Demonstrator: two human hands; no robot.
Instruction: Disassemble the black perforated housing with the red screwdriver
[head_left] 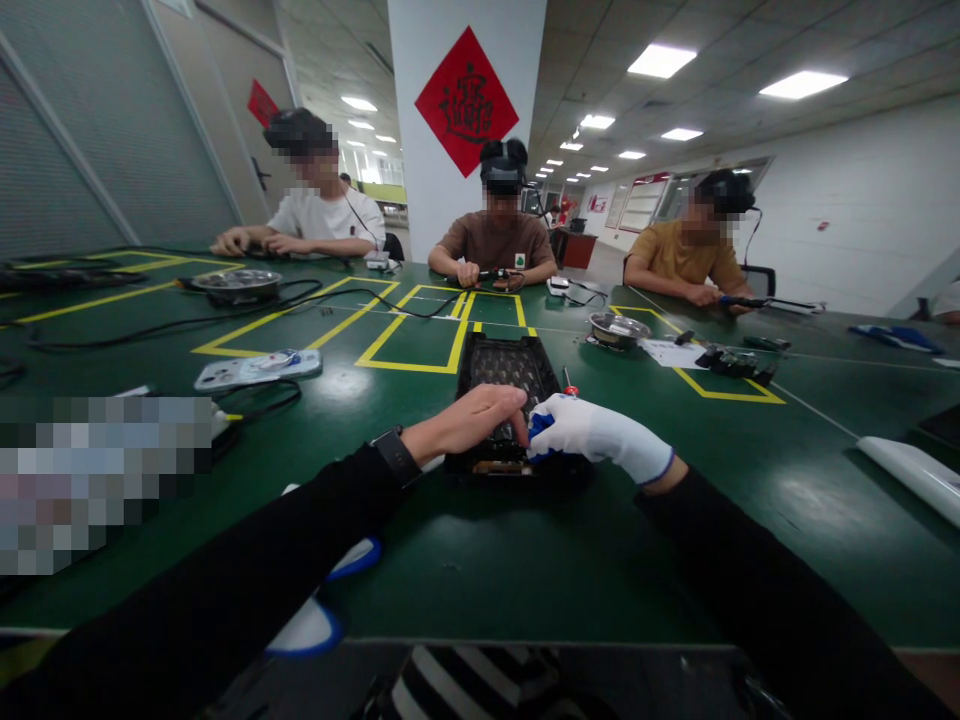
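Observation:
A black plastic casing (504, 362) with a ribbed, grid-like inside lies on the green table in front of me. Bare and wearing a watch, my left hand (480, 415) reaches over its near half with the fingers bent down together. My right hand (581, 435) wears a white glove with blue fingertips and is closed at the casing's near right part. The two hands' fingertips almost meet; whatever they pinch is hidden. Just beyond the right hand lies a red-handled screwdriver (571, 389). A brownish strip (501, 467) shows along the casing's near end.
White gloves with blue edges (309, 628) lie under my left forearm. A phone (259, 369), a cable (150, 335) and a metal dish (238, 285) are on the left. Another metal dish (616, 330), paper (675, 353) and black parts (731, 364) sit right. Three people work opposite.

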